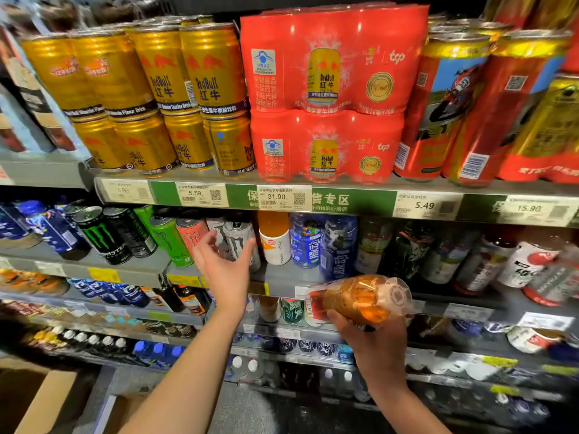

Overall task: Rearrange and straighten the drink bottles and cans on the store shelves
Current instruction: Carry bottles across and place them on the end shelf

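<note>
Presently, second shelf from top in view, read left to right. Black Monster can [101,234], green Monster can [170,241] and coral Monster can [191,233] stand in a row set back from the front edge of the second shelf [134,264]; all appear to lean, though the wide lens may account for some of that. Left hand [224,269] reaches up over that front edge, fingers spread and straight, holding nothing, palm toward the white Monster can [239,239]; contact cannot be confirmed. Judgement: the hand is shaped to square this can into its row.

Just right of it stand an orange-and-white bottle [275,238] and blue bottles [305,242], close together.

Right hand [374,343] grips an orange drink bottle [360,300] from below, fingers curled round its body. The bottle lies on its side in the air, base toward the camera, in front of and below the shelf lip. Judgement: it is parked there, keeping the left hand's path clear.

Open room: a bare strip of shelf along the front edge before the cans and blue bottles. Side gaps look tight.
</note>
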The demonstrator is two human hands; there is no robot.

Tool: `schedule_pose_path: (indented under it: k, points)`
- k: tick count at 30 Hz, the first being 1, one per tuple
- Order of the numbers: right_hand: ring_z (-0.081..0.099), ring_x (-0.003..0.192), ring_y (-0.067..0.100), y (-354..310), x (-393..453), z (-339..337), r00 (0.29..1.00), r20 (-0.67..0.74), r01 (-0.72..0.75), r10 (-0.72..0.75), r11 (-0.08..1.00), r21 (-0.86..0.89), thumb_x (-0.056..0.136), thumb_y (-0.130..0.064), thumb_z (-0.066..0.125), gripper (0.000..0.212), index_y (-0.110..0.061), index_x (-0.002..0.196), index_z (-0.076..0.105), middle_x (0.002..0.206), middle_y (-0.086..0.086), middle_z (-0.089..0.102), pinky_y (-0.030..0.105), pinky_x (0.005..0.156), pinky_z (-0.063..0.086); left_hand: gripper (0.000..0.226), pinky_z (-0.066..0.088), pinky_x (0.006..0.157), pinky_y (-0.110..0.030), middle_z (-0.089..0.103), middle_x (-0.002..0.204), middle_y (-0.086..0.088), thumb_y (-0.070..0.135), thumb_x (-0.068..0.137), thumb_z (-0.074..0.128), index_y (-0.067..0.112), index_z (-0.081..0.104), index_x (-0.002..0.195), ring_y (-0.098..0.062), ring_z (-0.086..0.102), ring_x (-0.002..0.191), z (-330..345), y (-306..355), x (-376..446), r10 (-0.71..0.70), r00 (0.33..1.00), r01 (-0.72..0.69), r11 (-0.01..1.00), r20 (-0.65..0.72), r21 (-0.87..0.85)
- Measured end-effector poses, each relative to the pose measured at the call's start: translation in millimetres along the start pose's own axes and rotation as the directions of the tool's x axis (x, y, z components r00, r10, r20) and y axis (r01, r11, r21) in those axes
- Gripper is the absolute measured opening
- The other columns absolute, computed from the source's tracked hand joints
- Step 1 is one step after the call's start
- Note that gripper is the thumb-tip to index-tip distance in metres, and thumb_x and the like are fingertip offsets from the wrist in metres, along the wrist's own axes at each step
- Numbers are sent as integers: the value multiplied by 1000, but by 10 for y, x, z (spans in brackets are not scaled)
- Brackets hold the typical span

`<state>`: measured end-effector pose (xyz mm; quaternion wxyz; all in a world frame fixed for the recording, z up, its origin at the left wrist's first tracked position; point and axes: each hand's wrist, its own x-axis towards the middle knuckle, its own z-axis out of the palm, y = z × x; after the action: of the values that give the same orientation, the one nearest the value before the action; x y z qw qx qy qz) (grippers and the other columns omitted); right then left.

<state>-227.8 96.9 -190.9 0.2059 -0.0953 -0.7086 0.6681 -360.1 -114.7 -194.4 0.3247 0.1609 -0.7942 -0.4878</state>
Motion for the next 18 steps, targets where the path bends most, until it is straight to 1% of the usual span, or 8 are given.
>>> schedule_pose_path:
  k: [2,4,6,8,11,14,17,18]
  points:
    - [70,77,3,11,-5,-27,999,-29,11,-13,999,-47,57,-34,96,45,-19,90,69,83,-13,74,17,72,54,56,46,95,-44,49,115,-5,33,77,85,13,54,119,-30,52,109,-10,60,-196,28,999,-26,998,19,-60]
    - [70,77,4,35,-25,-67,997,-71,7,-14,995,-104,60,-27,94,40,-19,91,69,81,-9,74,20,73,55,46,47,95,-36,49,111,-4,29,77,86,16,57,110,-18,53,105,57,119,-379,36,993,-22,992,114,-122]
    - [69,89,10,53,-47,-117,993,-112,18,-34,989,-144,54,-46,89,60,-17,101,68,92,-6,73,29,84,55,44,48,86,-20,52,105,-6,18,74,88,26,57,104,-5,54,92,178,207,-546,37,969,17,977,242,-214]
    - [68,93,9,35,-75,-167,985,-173,-6,-24,985,-170,50,-51,87,65,-20,104,66,97,-8,72,28,89,53,52,48,77,-12,56,104,-10,9,73,88,32,56,105,-6,58,87,335,276,-692,74,939,32,953,335,-301]
    - [66,83,-4,-17,-117,-253,968,-252,-22,-23,984,-174,62,-20,94,41,-33,88,65,86,-20,72,11,78,49,51,52,79,-18,61,108,7,23,73,89,21,59,114,1,63,91,515,431,-786,56,894,111,934,445,-340]
    - [66,84,-7,-45,-158,-367,949,-310,5,-53,988,-155,66,-12,90,43,-34,92,63,85,-24,71,4,76,45,40,53,80,-25,60,99,22,44,70,81,37,59,103,-1,60,90,672,603,-805,165,877,9,933,450,-360]
    - [68,90,5,-29,-186,-557,923,-383,-7,-36,994,-110,62,-47,90,49,-16,93,70,88,-6,74,3,80,42,47,42,85,-11,56,98,19,44,67,77,32,60,108,-1,52,89,837,652,-874,156,892,-23,953,424,-303]
    - [67,91,5,-20,-183,-641,922,-386,-2,-40,994,-107,59,-54,85,52,-15,89,71,88,-6,74,3,82,41,53,44,92,-15,58,100,12,44,63,78,33,59,111,-7,54,95,890,642,-893,120,902,-5,963,415,-269]
